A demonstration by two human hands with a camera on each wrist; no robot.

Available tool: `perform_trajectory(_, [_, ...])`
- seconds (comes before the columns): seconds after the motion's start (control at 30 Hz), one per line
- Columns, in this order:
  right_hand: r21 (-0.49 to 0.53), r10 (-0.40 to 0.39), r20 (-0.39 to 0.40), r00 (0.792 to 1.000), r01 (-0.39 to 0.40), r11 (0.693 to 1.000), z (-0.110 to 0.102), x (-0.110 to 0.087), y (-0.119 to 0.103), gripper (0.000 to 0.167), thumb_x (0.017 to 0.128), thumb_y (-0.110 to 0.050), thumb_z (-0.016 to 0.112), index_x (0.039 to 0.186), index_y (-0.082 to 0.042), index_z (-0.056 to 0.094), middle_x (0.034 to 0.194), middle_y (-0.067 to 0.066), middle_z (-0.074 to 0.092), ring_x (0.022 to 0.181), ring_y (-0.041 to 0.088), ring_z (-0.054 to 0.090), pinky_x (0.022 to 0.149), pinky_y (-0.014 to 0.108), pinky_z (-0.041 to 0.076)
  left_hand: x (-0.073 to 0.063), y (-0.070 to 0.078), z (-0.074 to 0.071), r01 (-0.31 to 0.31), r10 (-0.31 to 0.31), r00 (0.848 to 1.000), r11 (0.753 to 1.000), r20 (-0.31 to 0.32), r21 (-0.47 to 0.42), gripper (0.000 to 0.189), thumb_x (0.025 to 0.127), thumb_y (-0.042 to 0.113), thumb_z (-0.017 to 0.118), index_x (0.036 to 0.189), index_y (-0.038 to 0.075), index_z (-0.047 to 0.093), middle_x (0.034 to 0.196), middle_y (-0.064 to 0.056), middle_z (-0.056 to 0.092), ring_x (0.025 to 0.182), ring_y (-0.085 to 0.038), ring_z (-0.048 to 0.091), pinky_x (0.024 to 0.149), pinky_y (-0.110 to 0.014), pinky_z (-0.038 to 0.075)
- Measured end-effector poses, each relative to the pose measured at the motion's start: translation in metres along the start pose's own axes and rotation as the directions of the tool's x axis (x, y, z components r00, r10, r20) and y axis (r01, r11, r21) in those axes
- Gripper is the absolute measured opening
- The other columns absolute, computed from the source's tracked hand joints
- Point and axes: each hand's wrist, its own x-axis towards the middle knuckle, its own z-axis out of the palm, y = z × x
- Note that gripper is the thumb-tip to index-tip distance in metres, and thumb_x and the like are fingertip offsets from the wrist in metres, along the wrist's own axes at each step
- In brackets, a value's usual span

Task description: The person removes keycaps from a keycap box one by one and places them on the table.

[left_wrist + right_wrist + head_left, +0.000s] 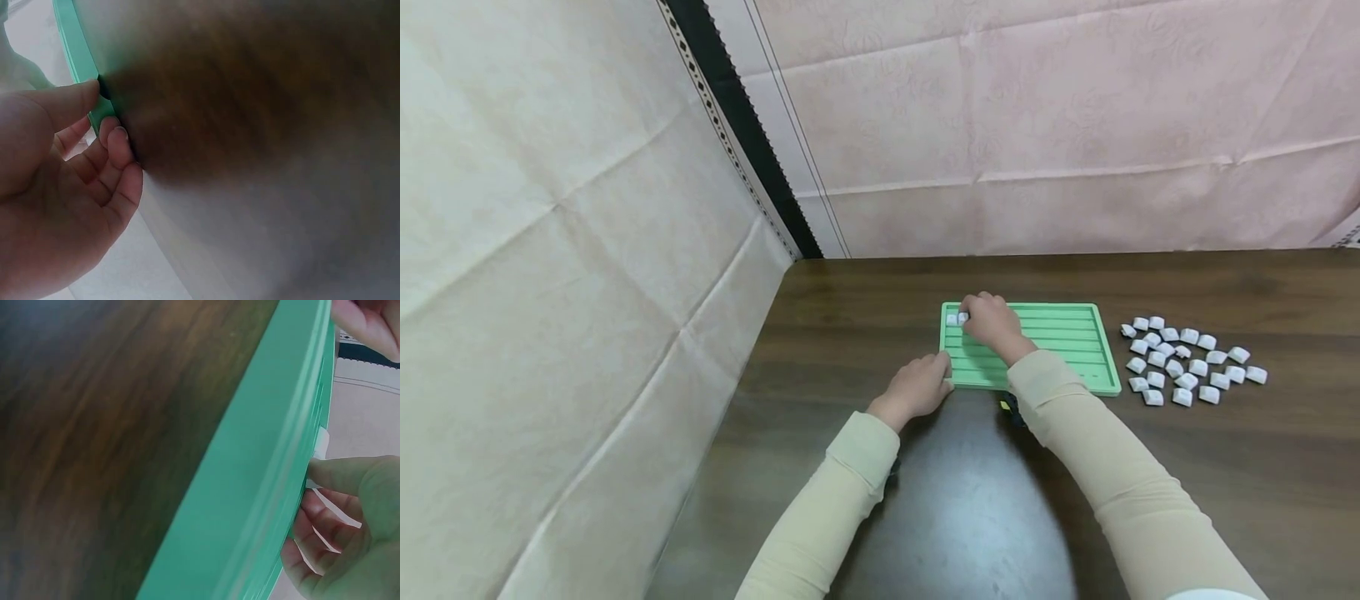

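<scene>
A green tray (1067, 343) with raised parallel ridges lies on the table. My left hand (919, 385) grips its near left corner, thumb (75, 103) and fingertips at the green rim (76, 47) in the left wrist view. Over the tray's far left part, my right hand (991, 322) pinches a small white block (964, 317) in the top row. Another white block (952, 320) sits just left of it, at the row's end. The right wrist view shows the thumb (340, 474) and fingers close to the tray wall (250, 481), partly hiding the held block.
Several loose white blocks (1186, 381) are scattered on the brown table (850, 317) to the right of the tray. A dark object with a yellow mark (1006, 406) shows beneath my right wrist. Pale cloth-like walls (1075, 125) stand behind and to the left.
</scene>
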Motion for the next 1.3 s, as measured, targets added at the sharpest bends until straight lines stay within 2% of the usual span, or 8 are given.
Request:
perform_trajectory(0.2, [0.029,-0.023,-0.015,1.0,0.023,0.999,-0.004,-0.005,0.003,0.026,0.091,-0.014,0.051,0.115,-0.005,0.059,0.114,0.017,0.056,0.099,0.031,0.054,0.074,0.043,0.048,-0.001,0.001,-0.002,-0.008,0.008,1.0,1.0,0.005,0.009,0.012,0.094,0.024,0.052,0.098,0.013,0.048,0.084,0.001,0.052,0.073,-0.013,0.047,0.062,-0.023,0.038])
perform_trajectory(0.4, [0.046,-0.022,-0.021,1.0,0.023,0.999,-0.017,-0.014,0.011,0.028,0.092,-0.016,0.054,0.116,-0.004,0.058,0.114,0.017,0.056,0.102,0.032,0.054,0.075,0.043,0.049,0.0,0.001,-0.004,-0.002,0.002,1.0,1.0,0.006,-0.013,0.012,0.094,0.024,0.052,0.099,0.013,0.049,0.086,0.001,0.053,0.074,-0.013,0.049,0.062,-0.024,0.04])
perform_trajectory(0.7, [0.089,0.023,-0.014,1.0,-0.022,0.996,-0.041,-0.034,0.043,0.03,0.094,-0.018,0.049,0.12,-0.004,0.054,0.119,0.018,0.052,0.108,0.035,0.05,0.074,0.045,0.045,-0.001,0.002,-0.007,-0.016,0.016,1.0,1.0,0.0,-0.008,0.012,0.094,0.023,0.051,0.1,0.013,0.049,0.088,0.001,0.054,0.075,-0.013,0.048,0.065,-0.024,0.04])
perform_trajectory(0.97, [0.076,0.072,-0.056,0.996,-0.068,0.995,-0.058,-0.056,0.07,0.032,0.093,-0.018,0.049,0.121,-0.002,0.053,0.118,0.021,0.053,0.108,0.037,0.05,0.081,0.052,0.042,-0.001,0.0,-0.008,-0.024,0.024,1.0,1.0,0.012,0.003,0.012,0.095,0.023,0.051,0.1,0.013,0.048,0.088,0.0,0.053,0.075,-0.014,0.047,0.066,-0.025,0.04])
perform_trajectory(1.3, [0.087,0.123,-0.104,0.987,-0.114,0.99,-0.07,-0.079,0.107,0.034,0.093,-0.017,0.05,0.121,0.002,0.052,0.116,0.025,0.053,0.105,0.039,0.049,0.081,0.053,0.041,0.001,0.0,-0.008,-0.031,0.031,0.999,1.0,0.013,-0.003,0.013,0.095,0.023,0.051,0.099,0.012,0.048,0.086,-0.001,0.052,0.074,-0.015,0.047,0.064,-0.025,0.04])
